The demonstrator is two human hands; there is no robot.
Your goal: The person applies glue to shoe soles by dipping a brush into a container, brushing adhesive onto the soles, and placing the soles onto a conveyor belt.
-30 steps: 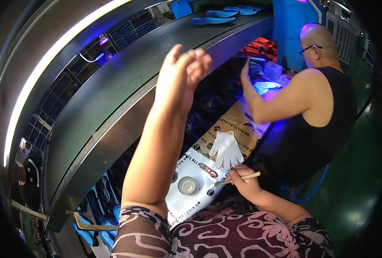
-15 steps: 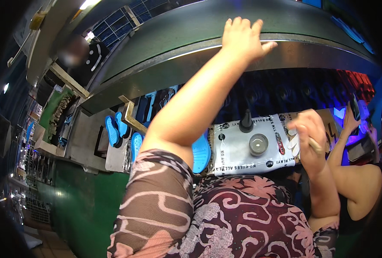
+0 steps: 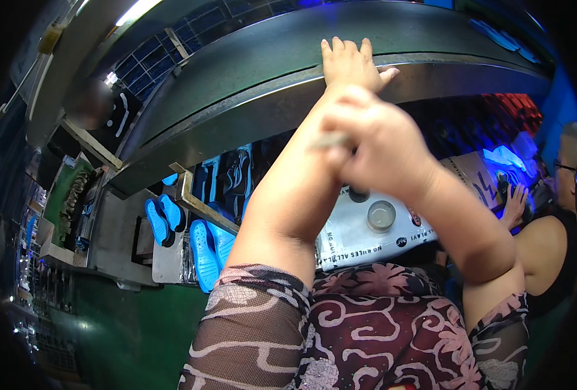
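My left arm reaches forward, and my left hand [image 3: 352,65] rests over the near metal edge of a dark green conveyor belt [image 3: 256,75], fingers spread and holding nothing. My right hand [image 3: 386,146] is crossed in front of my left forearm, blurred by motion. Its fingers are closed round a pale brush-like stick [image 3: 330,140], whose end points left. Below it stands a small round cup [image 3: 392,225] of cloudy liquid on a white printed sheet [image 3: 356,248]. A dark bottle [image 3: 358,194] behind the cup is mostly hidden by my right hand.
Blue shoe soles [image 3: 204,253] lie left of my arm, with another blue pair [image 3: 158,222] farther left. More blue pieces [image 3: 496,38] sit on the belt's far right. A wooden bracket [image 3: 197,201] juts out below the belt. A co-worker [image 3: 548,250] sits close on the right.
My right hand has swung left and forward, from beside the cup to across my left forearm, still gripping the stick. My left hand stays at the belt's edge.
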